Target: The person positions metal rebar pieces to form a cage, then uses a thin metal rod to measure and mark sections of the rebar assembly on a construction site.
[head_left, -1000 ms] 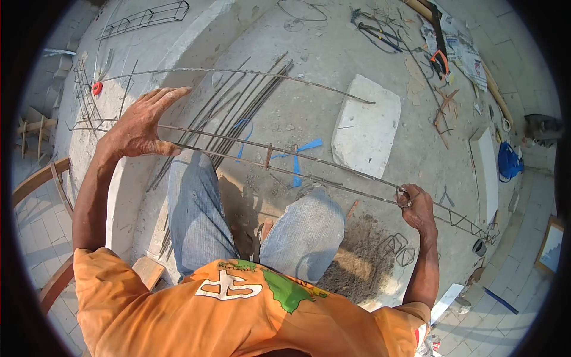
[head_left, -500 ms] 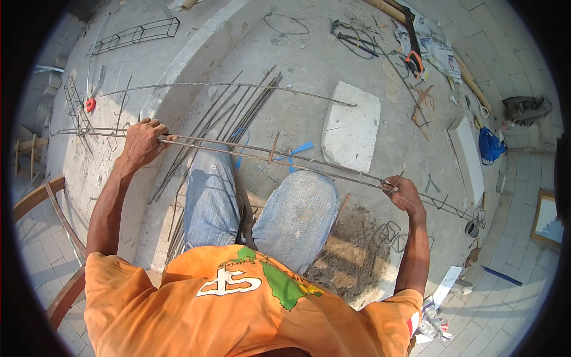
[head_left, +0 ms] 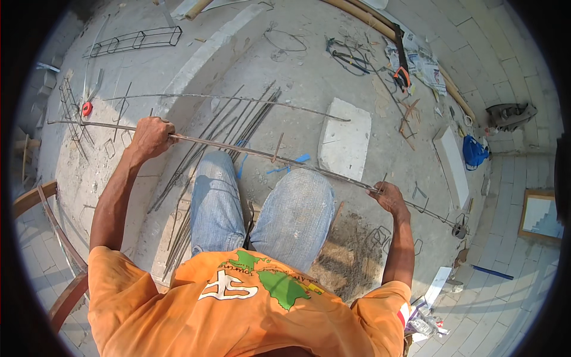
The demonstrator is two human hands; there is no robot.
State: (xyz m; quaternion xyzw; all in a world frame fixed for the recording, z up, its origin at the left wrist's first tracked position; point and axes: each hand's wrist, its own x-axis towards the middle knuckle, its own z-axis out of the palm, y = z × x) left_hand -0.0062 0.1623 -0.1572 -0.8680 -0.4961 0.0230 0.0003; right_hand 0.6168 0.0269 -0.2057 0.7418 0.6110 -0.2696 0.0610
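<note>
My left hand (head_left: pixel 152 138) is closed around a long pair of thin steel rebar rods (head_left: pixel 238 148) held level across my knees. Farther along the same rods, my right hand (head_left: pixel 389 198) grips them beside a short upright wire end. Seen from here, the rods overlap almost into one line. A short rusty steel piece (head_left: pixel 278 147) stands up across them between my hands. Past my right hand, the rods run to a small dark roundish thing (head_left: pixel 459 229) whose kind is unclear. Another long, slightly bent rod (head_left: pixel 238 97) stretches across beyond my hands.
A bundle of steel bars (head_left: pixel 256 113) and a pale block (head_left: pixel 345 140) lie ahead on the concrete. Farther off are a wire cage (head_left: pixel 134 40), a red tape measure (head_left: pixel 87 109), a hacksaw (head_left: pixel 402 78) and a blue bag (head_left: pixel 474 152). Loose wire stirrups (head_left: pixel 377 238) lie near my right forearm.
The two rods, seen apart before, now nearly overlap. Both hands keep their grip; the left sits slightly farther right in view, the right slightly left and lower. The whole view has shifted a little.
</note>
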